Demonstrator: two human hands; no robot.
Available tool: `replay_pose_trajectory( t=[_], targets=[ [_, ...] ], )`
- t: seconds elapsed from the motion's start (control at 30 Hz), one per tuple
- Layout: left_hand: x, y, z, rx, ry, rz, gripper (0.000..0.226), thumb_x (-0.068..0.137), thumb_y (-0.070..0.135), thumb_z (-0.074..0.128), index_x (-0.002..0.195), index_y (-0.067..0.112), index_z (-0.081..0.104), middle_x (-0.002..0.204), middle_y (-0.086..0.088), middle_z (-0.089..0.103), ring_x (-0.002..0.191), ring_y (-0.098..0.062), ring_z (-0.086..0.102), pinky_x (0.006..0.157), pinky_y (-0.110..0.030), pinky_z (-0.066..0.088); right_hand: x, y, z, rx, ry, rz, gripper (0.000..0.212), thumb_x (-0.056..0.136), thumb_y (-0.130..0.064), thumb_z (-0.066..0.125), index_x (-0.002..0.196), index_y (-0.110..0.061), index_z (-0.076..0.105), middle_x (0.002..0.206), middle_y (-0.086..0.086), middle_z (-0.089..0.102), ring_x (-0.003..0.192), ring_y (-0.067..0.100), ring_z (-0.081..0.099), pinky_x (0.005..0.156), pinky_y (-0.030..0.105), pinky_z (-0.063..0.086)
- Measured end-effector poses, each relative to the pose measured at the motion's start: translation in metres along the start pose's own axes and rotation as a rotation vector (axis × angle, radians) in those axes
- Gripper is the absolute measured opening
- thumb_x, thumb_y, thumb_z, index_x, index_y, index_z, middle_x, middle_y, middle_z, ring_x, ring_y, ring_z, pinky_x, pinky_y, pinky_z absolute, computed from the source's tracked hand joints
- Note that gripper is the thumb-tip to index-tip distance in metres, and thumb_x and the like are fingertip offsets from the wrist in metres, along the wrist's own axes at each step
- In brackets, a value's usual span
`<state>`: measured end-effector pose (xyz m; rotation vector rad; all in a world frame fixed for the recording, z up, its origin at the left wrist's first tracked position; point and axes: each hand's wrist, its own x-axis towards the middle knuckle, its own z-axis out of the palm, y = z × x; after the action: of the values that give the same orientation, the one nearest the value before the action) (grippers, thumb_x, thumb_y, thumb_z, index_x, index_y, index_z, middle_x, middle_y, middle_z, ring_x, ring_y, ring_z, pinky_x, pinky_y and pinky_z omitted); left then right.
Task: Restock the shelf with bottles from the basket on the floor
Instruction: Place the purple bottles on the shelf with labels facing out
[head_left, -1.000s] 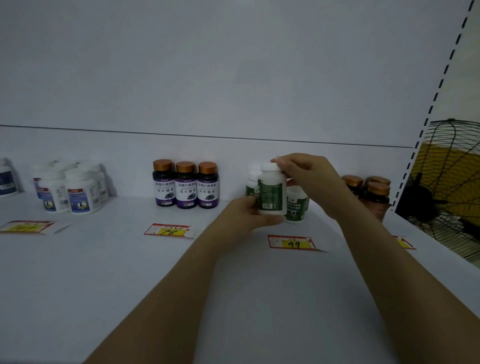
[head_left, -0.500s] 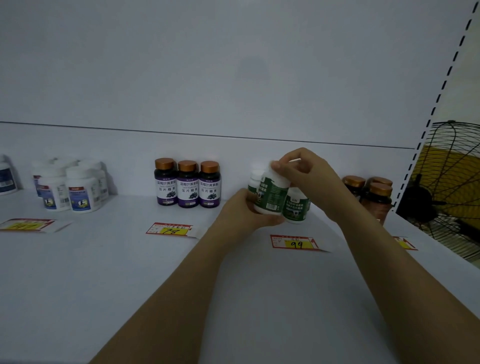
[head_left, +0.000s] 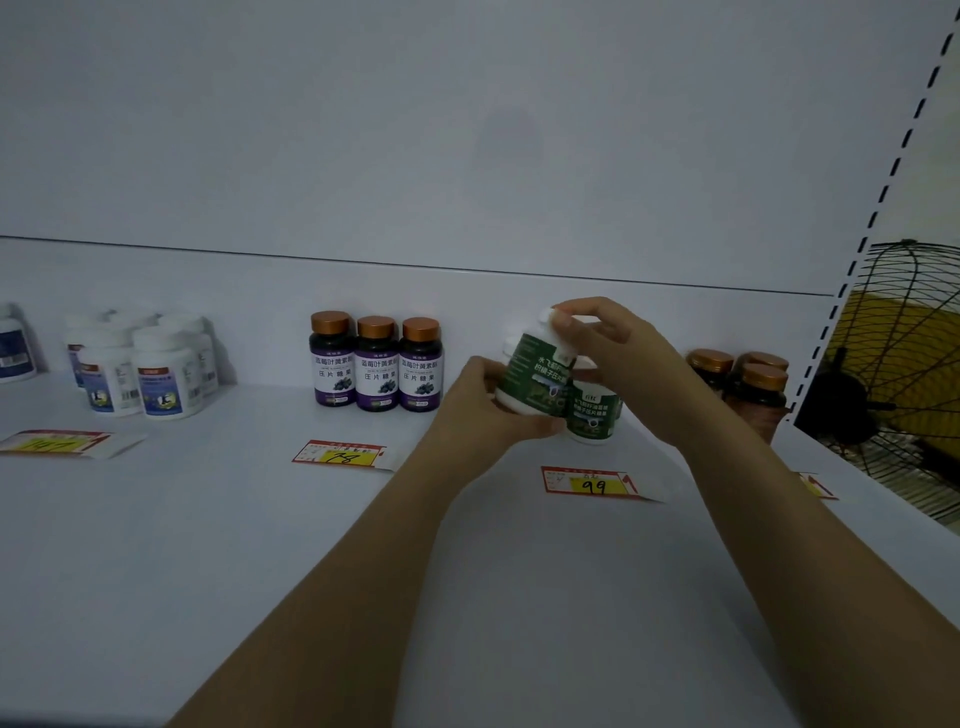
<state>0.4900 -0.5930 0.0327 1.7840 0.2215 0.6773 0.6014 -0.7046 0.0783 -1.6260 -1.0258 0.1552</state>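
Behind "99" tag: left hand grips base, right hand pinches cap of tilted green-label bottle.

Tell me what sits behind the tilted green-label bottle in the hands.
Only the white cap of another bottle shows behind it. The held bottle and the left hand cover the rest, so more cannot be told.

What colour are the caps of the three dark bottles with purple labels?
The round caps are coppery orange; the head view shows this best.
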Motion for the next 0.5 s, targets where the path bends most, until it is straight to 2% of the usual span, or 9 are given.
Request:
replay_pose_trajectory(
  t=[0.07, 0.13, 0.17, 0.23, 0.3, 0.4, 0.5],
  targets=[
    [0.0, -0.001, 0.0, 0.009, -0.017, -0.004, 0.056, 0.069, 0.014, 0.082, 0.108, 0.016, 0.042, 0.091, 0.011, 0.059, 0.075, 0.001, 0.058, 0.053, -0.002, 0.044, 0.0, 0.001, 0.0, 0.016, 0.008, 0.025, 0.023, 0.09, -0.036, 0.059, 0.107, -0.021, 0.063, 0.094, -0.001, 0.071, 0.09, 0.015, 0.068, 0.078, 0.025, 0.056],
    [-0.001, 0.0, 0.001, -0.019, -0.064, -0.027, 0.06, 0.07, 0.015, 0.081, 0.113, 0.016, 0.039, 0.097, 0.005, 0.062, 0.08, -0.002, 0.061, 0.058, -0.005, 0.048, 0.001, 0.002, -0.005, 0.075, 0.017, 0.035, 0.021, 0.09, -0.029, 0.06, 0.107, -0.017, 0.064, 0.097, 0.004, 0.071, 0.094, 0.021, 0.068, 0.083, 0.031, 0.056],
    [0.0, 0.0, 0.001, -0.043, -0.093, -0.05, 0.062, 0.071, 0.015, 0.08, 0.116, 0.016, 0.039, 0.103, 0.0, 0.063, 0.088, -0.006, 0.063, 0.066, -0.009, 0.052, 0.001, 0.003, -0.008, 0.101, 0.013, 0.032, 0.021, 0.092, -0.025, 0.059, 0.109, -0.015, 0.064, 0.102, 0.007, 0.07, 0.097, 0.023, 0.067, 0.086, 0.033, 0.056],
    [0.0, 0.003, 0.002, -0.108, -0.172, -0.108, 0.052, 0.075, 0.016, 0.077, 0.117, 0.018, 0.046, 0.113, -0.006, 0.064, 0.101, -0.017, 0.064, 0.085, -0.027, 0.055, 0.0, 0.004, -0.013, 0.174, -0.015, 0.019, 0.022, 0.094, -0.018, 0.055, 0.114, -0.015, 0.063, 0.111, 0.01, 0.067, 0.105, 0.025, 0.064, 0.09, 0.035, 0.054],
    [0.001, 0.003, 0.002, -0.179, -0.243, -0.145, 0.039, 0.08, 0.014, 0.072, 0.115, 0.017, 0.055, 0.113, -0.008, 0.067, 0.101, -0.022, 0.067, 0.092, -0.036, 0.053, 0.0, 0.003, -0.015, 0.25, -0.064, 0.008, 0.025, 0.096, -0.013, 0.05, 0.118, -0.014, 0.062, 0.118, 0.012, 0.064, 0.109, 0.025, 0.062, 0.093, 0.034, 0.052],
    [0.003, 0.001, 0.001, -0.146, -0.18, -0.132, 0.043, 0.078, 0.012, 0.073, 0.117, 0.013, 0.056, 0.109, -0.007, 0.067, 0.095, -0.02, 0.067, 0.086, -0.031, 0.056, -0.001, 0.0, -0.011, 0.273, -0.131, 0.01, 0.026, 0.098, -0.017, 0.047, 0.119, -0.015, 0.061, 0.12, 0.008, 0.064, 0.111, 0.02, 0.061, 0.095, 0.033, 0.051],
    [0.002, 0.0, 0.003, 0.027, -0.055, -0.022, 0.05, 0.072, 0.017, 0.08, 0.111, 0.019, 0.048, 0.095, 0.008, 0.059, 0.083, -0.006, 0.059, 0.062, -0.008, 0.052, -0.001, 0.001, -0.003, 0.126, -0.086, 0.007, 0.021, 0.092, -0.033, 0.055, 0.11, -0.024, 0.063, 0.108, 0.0, 0.067, 0.102, 0.014, 0.065, 0.089, 0.031, 0.055]
  ],
)
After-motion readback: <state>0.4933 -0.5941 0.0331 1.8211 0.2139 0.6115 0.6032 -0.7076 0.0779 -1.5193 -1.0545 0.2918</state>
